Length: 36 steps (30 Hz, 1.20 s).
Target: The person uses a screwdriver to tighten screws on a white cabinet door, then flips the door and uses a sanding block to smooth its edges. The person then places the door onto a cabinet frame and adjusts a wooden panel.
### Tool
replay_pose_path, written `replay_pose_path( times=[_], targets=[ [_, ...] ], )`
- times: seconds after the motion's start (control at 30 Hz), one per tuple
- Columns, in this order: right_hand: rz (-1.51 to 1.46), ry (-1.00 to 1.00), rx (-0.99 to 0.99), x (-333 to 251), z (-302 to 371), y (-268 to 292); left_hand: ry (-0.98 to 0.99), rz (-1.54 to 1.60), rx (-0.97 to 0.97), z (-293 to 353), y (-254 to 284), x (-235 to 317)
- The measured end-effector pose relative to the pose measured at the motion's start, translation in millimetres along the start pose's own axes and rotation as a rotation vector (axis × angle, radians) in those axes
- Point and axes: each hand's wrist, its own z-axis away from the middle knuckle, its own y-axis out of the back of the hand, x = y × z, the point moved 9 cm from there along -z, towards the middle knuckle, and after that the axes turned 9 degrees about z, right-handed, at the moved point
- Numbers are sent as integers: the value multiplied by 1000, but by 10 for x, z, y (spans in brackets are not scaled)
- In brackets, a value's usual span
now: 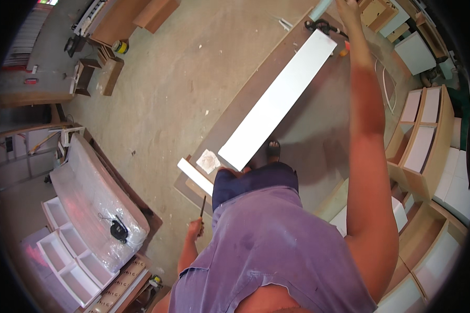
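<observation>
My left hand [195,229], low beside my hip, is closed around a thin, dark, pencil-like stick [203,206] that points upward. My right arm stretches far out to the upper right. Only part of my right hand [347,5] shows at the top edge, so its fingers and anything in them are hidden. A long white board [279,99] lies slantwise in front of my legs, over a large brown sheet [235,112]. Close to its near end are a crumpled white cloth or paper [209,161] and a narrow white strip [196,176].
A black tool [318,25] and a small orange item [344,48] sit by the board's far end. Wooden cabinet frames with white panels [422,148] line the right. Leftward stand a plastic-wrapped panel [104,198], white compartment trays [70,250] and a brown box [156,14].
</observation>
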Motion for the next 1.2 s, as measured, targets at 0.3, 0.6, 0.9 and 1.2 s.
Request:
replay_pose_path(
  times=[0.3,0.6,0.9,1.2],
  targets=[
    [182,-387,-460,1950,3932,-1158,-170,9,-11,-253,332,950],
    [-167,-1465,-120,2312,7290,-994,-530,-515,-206,-1179,148,3380],
    [-1091,-1664,80,2068,7745,-2089,-741,-428,-483,-105,-1239,5334],
    [-767,-1588,696,2285,7841,-2229,-756,-1006,-880,590,-2408,5028]
  ],
)
